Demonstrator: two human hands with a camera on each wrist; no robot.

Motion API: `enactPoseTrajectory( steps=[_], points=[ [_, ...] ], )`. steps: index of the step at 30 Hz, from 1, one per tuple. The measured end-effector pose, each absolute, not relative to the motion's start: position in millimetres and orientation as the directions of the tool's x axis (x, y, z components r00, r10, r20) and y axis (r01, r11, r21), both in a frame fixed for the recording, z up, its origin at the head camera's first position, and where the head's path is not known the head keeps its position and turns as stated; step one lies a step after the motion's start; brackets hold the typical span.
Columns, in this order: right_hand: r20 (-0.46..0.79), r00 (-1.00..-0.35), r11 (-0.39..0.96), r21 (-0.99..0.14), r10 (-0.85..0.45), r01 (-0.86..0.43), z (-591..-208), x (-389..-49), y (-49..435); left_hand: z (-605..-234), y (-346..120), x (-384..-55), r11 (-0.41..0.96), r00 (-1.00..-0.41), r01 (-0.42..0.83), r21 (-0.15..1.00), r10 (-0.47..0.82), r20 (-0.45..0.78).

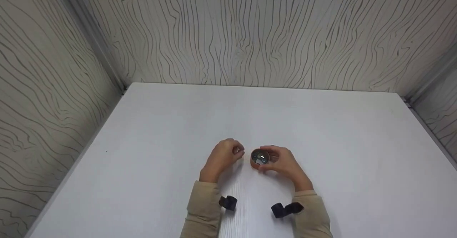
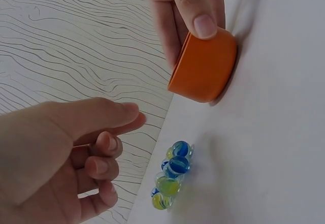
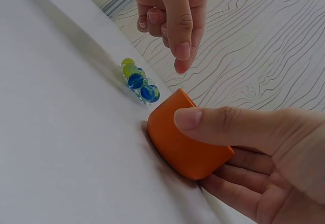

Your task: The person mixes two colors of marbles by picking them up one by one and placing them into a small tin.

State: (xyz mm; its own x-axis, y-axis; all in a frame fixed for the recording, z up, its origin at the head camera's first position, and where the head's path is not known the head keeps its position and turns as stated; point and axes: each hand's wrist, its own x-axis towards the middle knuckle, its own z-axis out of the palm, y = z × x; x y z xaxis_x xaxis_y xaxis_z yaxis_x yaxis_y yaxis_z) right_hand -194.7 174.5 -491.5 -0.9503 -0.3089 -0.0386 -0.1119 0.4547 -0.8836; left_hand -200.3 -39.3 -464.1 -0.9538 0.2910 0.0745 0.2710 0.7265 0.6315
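My right hand [image 1: 284, 163] grips a small orange cup [image 3: 177, 137] with a shiny, mirror-like inside, its thumb on one side of the wall and the fingers round the other. The cup's base is right at the white tabletop. To its left is my left hand [image 1: 223, 156], thumb and index fingertips together and the other fingers curled in; nothing shows between them. Several glass marbles [image 2: 172, 176], clear with blue and yellow-green swirls, sit clustered on the table by the left fingers. In the head view the left hand hides them.
The white table [image 1: 160, 123] reaches back to a wood-grain patterned wall [image 1: 228, 34], with a similar panel [image 1: 43, 88] on the left. Each sleeved forearm carries a black wrist mount [image 1: 230, 203]. A tiny dark speck [image 1: 106, 151] marks the left of the table.
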Motion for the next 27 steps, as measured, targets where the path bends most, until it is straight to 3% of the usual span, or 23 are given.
enactPoseTrajectory(
  steps=[6, 27],
  points=[
    [-0.014, -0.947, 0.442, -0.887, -0.320, -0.136, -492, -195, 175, -468, -42, -201, 0.743, -0.949, 0.303, 0.597, 0.293, 0.117],
    [-0.017, -0.950, 0.471, -0.871, -0.312, -0.139, -492, -194, 175, -475, -46, -202, 0.782, -0.964, 0.252, 0.570, 0.252, 0.080]
  ],
)
